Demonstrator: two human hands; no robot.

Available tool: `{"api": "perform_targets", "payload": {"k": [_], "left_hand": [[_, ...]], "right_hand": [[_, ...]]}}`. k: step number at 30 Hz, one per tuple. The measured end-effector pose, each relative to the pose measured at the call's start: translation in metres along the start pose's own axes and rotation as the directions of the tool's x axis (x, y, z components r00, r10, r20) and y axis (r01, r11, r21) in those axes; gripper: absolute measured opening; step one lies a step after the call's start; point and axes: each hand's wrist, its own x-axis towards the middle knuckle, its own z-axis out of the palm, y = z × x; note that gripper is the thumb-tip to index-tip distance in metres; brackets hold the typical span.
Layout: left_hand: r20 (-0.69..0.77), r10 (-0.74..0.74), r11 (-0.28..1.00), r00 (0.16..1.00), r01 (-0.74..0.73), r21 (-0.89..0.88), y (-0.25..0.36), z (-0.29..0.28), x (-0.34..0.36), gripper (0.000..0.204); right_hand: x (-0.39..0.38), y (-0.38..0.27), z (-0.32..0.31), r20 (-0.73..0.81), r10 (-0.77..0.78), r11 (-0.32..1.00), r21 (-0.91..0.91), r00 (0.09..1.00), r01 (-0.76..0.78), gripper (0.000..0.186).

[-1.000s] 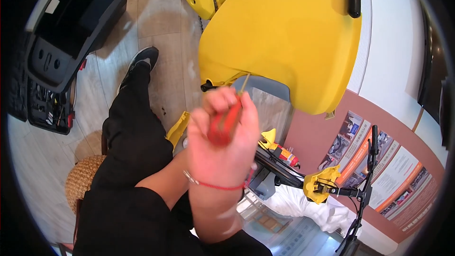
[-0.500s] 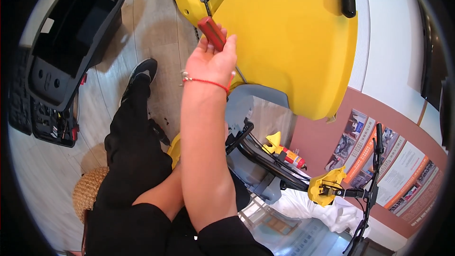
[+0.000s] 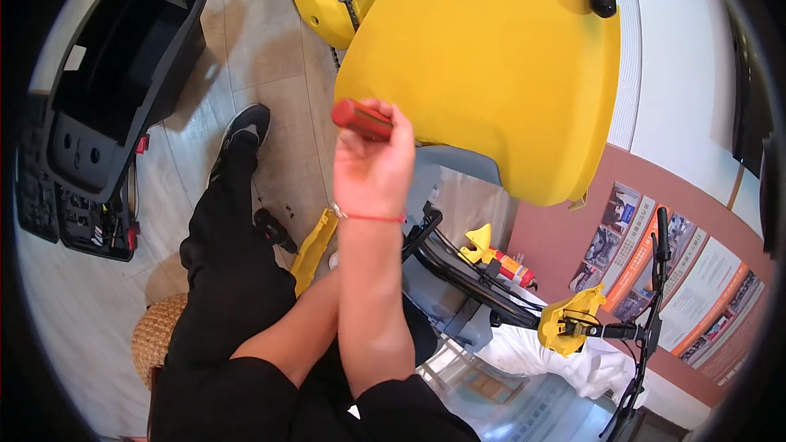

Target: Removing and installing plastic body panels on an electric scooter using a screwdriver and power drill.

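Note:
My right hand [image 3: 372,155], with a red band at its wrist, is raised palm up and closed around the red handle of a screwdriver [image 3: 360,119]. The screwdriver's shaft is hidden behind the hand. Just beyond the fingers is the large yellow body panel [image 3: 491,65] of a vehicle, with a grey plastic part [image 3: 458,162] below its edge. My left forearm [image 3: 286,327] passes beneath the right one, which hides the left hand. A narrow yellow trim piece [image 3: 313,252] lies close to that forearm.
A black bin [image 3: 176,65] and an open toolbox [image 3: 94,225] sit on the left floor. Near my leg lies a black power drill [image 3: 274,231]. To the right are handlebars [image 3: 651,303], a yellow housing [image 3: 565,323], a red fire extinguisher [image 3: 514,270] and white cloth [image 3: 540,356].
My right hand has drawn back toward me with the screwdriver, whose handle has swung to a flatter angle. More of the yellow trim piece and the drill shows.

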Motion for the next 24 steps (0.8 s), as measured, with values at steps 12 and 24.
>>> {"api": "perform_targets", "payload": {"k": [12, 24], "left_hand": [[0.047, 0.057, 0.998, 0.997, -0.055, -0.031, -0.062, -0.001, -0.073, 0.037], [0.001, 0.133, 0.991, 0.991, -0.133, -0.03, -0.087, -0.049, -0.075, 0.037]], "right_hand": [[-0.035, -0.045, -0.038, -0.14, 0.145, 0.973, -0.157, 0.979, -0.167, 0.007], [-0.026, -0.029, -0.026, -0.104, 0.119, 0.927, -0.345, 0.987, -0.148, 0.014]]}}
